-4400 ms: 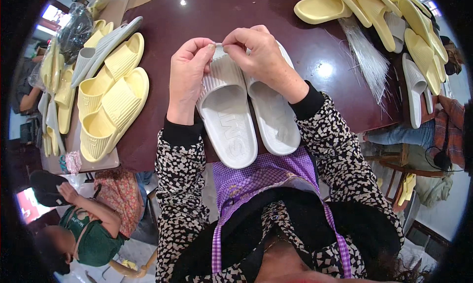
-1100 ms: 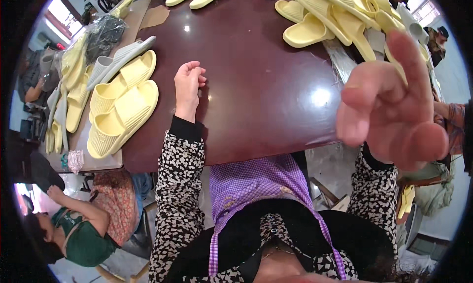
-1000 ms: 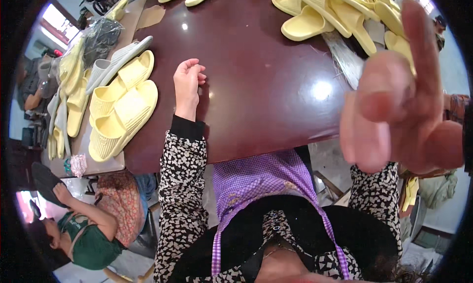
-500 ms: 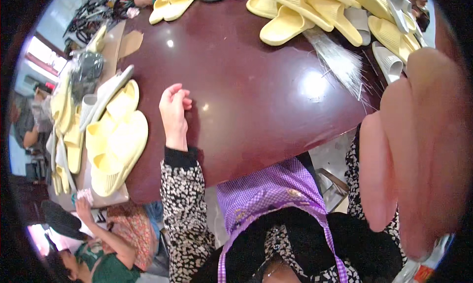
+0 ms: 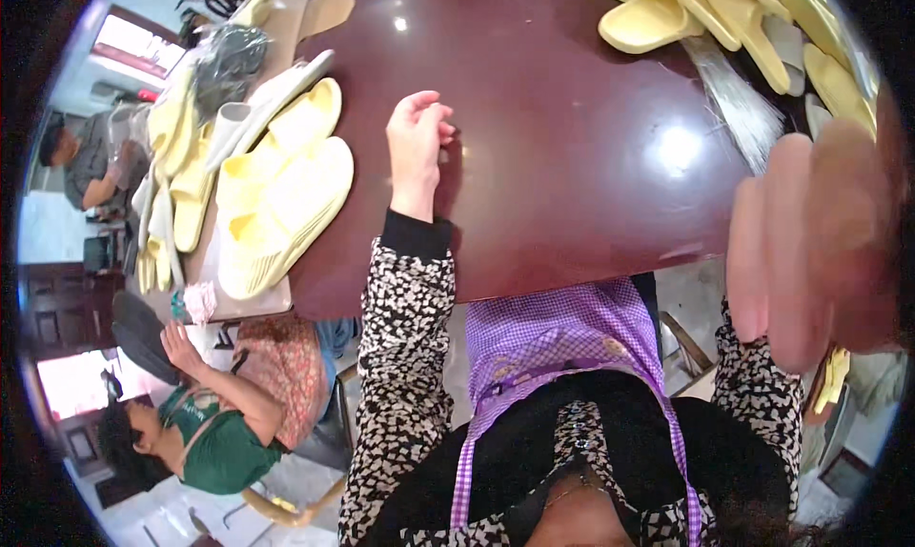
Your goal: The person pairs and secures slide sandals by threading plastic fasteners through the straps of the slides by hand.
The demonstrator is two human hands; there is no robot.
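My left hand [image 5: 417, 151] rests on the dark red table [image 5: 534, 166], fingers loosely bent and slightly apart, with nothing seen in them. Close to the camera at the right, my right hand [image 5: 801, 242] looms large and partly blurred. Its fingers are stretched out side by side, and I see nothing held. Left of my left hand lies a pair of pale yellow slippers [image 5: 324, 190], with a grey slipper [image 5: 295, 85] behind. Beyond my right hand, thin clear plastic strands [image 5: 739, 104] lie near a heap of yellow slippers [image 5: 648, 21].
More yellow slippers [image 5: 193, 199] and a dark bag in clear plastic [image 5: 229, 66] crowd the table's left side. At the left, a person in a green top [image 5: 229, 456] has a hand by a black slipper [image 5: 143, 333]. Another person [image 5: 91, 171] is farther back.
The view has shifted, so the table, slippers and my left hand sit farther right and higher. My right hand stays close to the camera. The person in green has moved their hand beside the black slipper.
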